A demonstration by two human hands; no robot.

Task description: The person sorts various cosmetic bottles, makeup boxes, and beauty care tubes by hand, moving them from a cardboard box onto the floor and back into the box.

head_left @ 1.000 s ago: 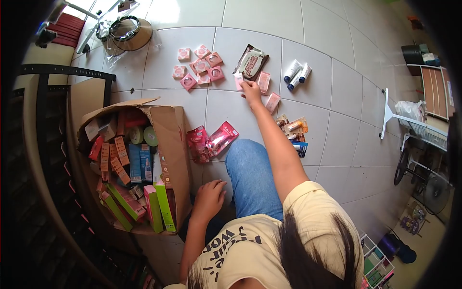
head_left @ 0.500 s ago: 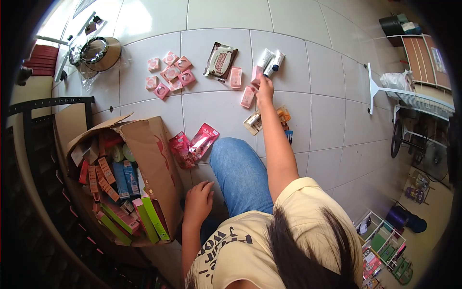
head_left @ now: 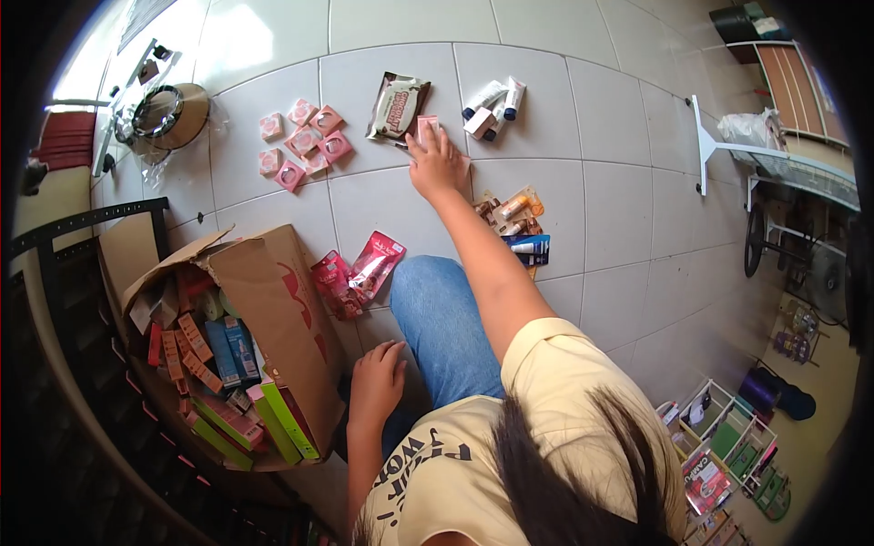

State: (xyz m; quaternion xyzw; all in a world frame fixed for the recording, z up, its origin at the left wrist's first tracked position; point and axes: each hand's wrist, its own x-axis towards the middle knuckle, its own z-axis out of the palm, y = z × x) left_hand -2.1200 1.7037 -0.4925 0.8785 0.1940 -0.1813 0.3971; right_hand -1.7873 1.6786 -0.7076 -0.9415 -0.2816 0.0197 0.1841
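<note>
My right hand (head_left: 437, 164) reaches over two small pink boxes. One pink box (head_left: 427, 124) shows past its fingertips, and the other is mostly hidden under the palm. The fingers look stretched out and apart. Left of them lies a brown and cream chocolate-coloured packet (head_left: 398, 107). To the right, several white tubes with dark caps (head_left: 513, 95) lie together with a small pale box (head_left: 479, 124). My left hand (head_left: 377, 380) rests beside my thigh near the carton, holding nothing, its fingers loosely apart.
An open cardboard carton (head_left: 282, 309) full of boxed goods stands at my left. Two magenta pouches (head_left: 375, 264) lie before my knee. Several small pink square boxes (head_left: 303, 141) form a cluster farther off. Carded items (head_left: 514, 214) and a blue pack (head_left: 528, 247) lie right.
My right hand has let go of a pale box beside the tubes and moved left onto the other pink boxes. My left hand stays in place.
</note>
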